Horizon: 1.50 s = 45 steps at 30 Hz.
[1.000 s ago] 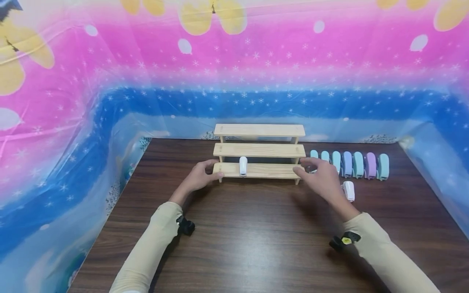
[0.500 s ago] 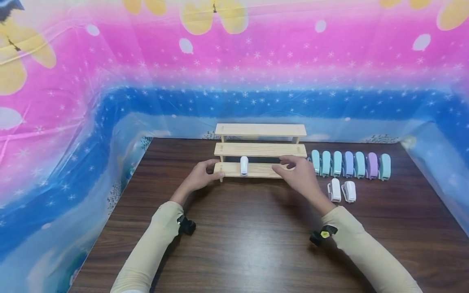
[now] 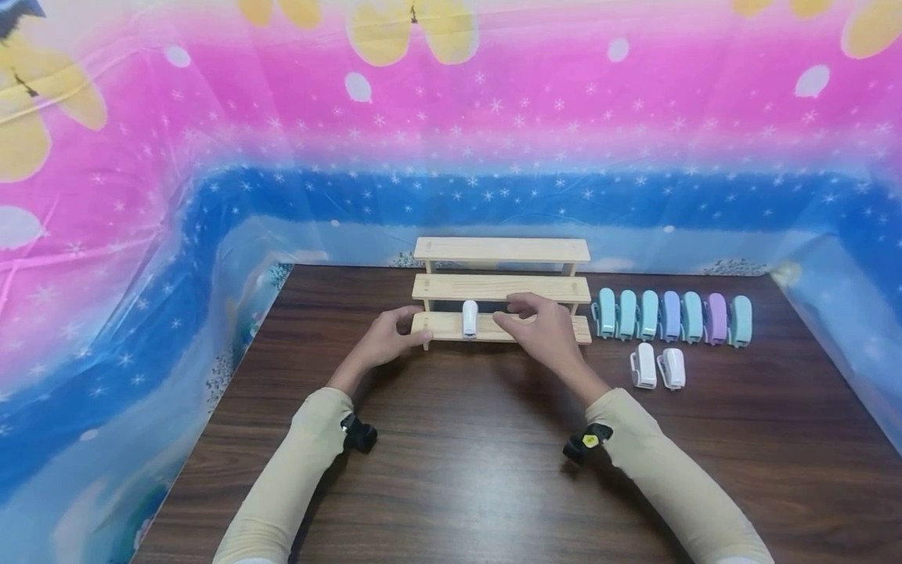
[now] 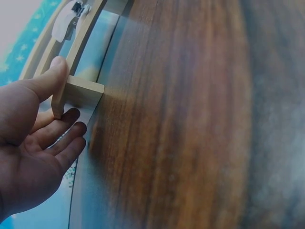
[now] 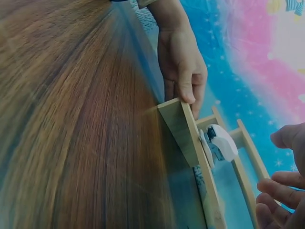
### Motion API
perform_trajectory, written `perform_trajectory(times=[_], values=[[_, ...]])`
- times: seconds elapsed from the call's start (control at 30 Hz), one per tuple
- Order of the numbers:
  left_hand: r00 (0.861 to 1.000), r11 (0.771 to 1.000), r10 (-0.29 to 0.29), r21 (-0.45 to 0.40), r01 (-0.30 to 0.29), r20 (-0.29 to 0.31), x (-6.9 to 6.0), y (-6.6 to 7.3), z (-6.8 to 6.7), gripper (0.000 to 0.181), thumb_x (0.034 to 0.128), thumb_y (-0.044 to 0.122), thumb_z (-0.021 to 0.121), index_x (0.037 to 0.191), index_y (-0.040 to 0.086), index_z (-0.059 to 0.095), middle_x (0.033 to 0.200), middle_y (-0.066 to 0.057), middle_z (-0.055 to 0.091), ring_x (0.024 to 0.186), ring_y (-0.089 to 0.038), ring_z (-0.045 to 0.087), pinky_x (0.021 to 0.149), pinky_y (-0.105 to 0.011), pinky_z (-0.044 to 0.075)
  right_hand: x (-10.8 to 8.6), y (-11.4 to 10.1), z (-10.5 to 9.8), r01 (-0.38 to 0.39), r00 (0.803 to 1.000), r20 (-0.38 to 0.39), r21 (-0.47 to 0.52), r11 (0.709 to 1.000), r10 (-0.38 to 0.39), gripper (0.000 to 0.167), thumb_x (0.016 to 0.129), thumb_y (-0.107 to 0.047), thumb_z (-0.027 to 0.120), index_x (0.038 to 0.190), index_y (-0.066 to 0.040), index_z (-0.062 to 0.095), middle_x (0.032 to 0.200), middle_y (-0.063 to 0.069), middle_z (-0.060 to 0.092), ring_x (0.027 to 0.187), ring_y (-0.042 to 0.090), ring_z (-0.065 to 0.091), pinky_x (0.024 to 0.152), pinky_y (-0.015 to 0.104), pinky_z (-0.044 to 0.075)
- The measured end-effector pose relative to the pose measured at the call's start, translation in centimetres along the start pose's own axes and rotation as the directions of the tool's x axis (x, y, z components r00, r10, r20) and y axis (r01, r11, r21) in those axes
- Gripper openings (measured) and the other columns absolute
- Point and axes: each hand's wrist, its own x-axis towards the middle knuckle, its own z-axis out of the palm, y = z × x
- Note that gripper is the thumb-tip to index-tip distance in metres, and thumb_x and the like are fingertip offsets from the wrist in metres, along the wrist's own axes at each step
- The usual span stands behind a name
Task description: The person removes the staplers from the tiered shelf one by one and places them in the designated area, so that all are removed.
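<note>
A three-tier wooden display stand [image 3: 500,288] stands at the back of the table. On its lowest step sits a small white stapler [image 3: 469,319], left of the middle. My left hand [image 3: 386,338] pinches the left end of that step, its thumb [image 4: 58,67] on top and the index finger against the underside or end. My right hand [image 3: 546,333] hovers over the lowest step, right of the white stapler and apart from it. In the right wrist view, its thumb and fingers [image 5: 279,195] are spread with nothing between them.
Right of the stand, several teal, blue and purple staplers [image 3: 671,316] are lined up in a row. In front of them lie two more white staplers [image 3: 644,366]. A patterned cloth [image 3: 493,196] hangs behind the dark wooden table [image 3: 451,470].
My right hand has moved left along the lowest step towards the white stapler there, uncovering the staplers on the right. My left hand stays at the stand's left end.
</note>
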Motion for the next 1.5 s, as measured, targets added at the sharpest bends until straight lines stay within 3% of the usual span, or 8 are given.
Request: perform_trajectory(times=[0.3, 0.6, 1.1, 1.5], values=[[1.0, 1.0, 0.001, 0.007, -0.001, -0.001, 0.0, 0.0, 0.0, 0.062, 0.0968, 0.03, 0.073, 0.147, 0.0, 0.052, 0.142, -0.019, 0.059, 0.133, -0.033, 0.054, 0.106, -0.051, 0.045, 0.5, -0.1, 2.5, 0.0, 1.0, 0.019, 0.06, 0.998, -0.001, 0.051, 0.089, -0.049, 0.075, 0.124, -0.012, 0.073, 0.104, 0.004, 0.076, 0.099, 0.024, 0.071, 0.082, 0.044, 0.058], [1.0, 1.0, 0.001, 0.0, -0.001, -0.001, 0.0, 0.1, 0.0, 0.062, 0.0968, 0.03, 0.073, 0.146, 0.0, 0.052, 0.142, -0.019, 0.058, 0.133, -0.033, 0.053, 0.107, -0.051, 0.045, 0.8, 0.0, 4.3, 0.007, 1.0, 0.003, 0.098, 0.995, -0.007, 0.052, 0.089, -0.044, 0.078, 0.122, -0.004, 0.073, 0.1, 0.006, 0.077, 0.092, 0.021, 0.075, 0.083, 0.041, 0.059], [1.0, 0.999, 0.0, -0.035, 0.001, 0.01, -0.1, 0.0, 0.0, 0.06, 0.098, 0.029, 0.072, 0.146, 0.0, 0.051, 0.14, -0.019, 0.06, 0.13, -0.032, 0.056, 0.105, -0.05, 0.047, 1.5, -0.7, 5.5, -0.023, 1.0, 0.004, 0.024, 0.999, 0.023, 0.055, 0.087, -0.048, 0.078, 0.119, -0.004, 0.074, 0.101, 0.009, 0.078, 0.092, 0.021, 0.074, 0.083, 0.042, 0.057], [1.0, 1.0, 0.0, -0.023, 0.0, 0.008, 0.0, 0.0, 0.0, 0.062, 0.0974, 0.029, 0.073, 0.147, -0.001, 0.05, 0.141, -0.019, 0.06, 0.131, -0.033, 0.056, 0.105, -0.05, 0.046, 1.8, -1.1, 6.2, -0.059, 0.998, -0.035, -0.059, 0.996, 0.057, 0.045, 0.087, -0.045, 0.079, 0.108, -0.005, 0.079, 0.093, 0.005, 0.078, 0.089, 0.021, 0.072, 0.08, 0.042, 0.053]])
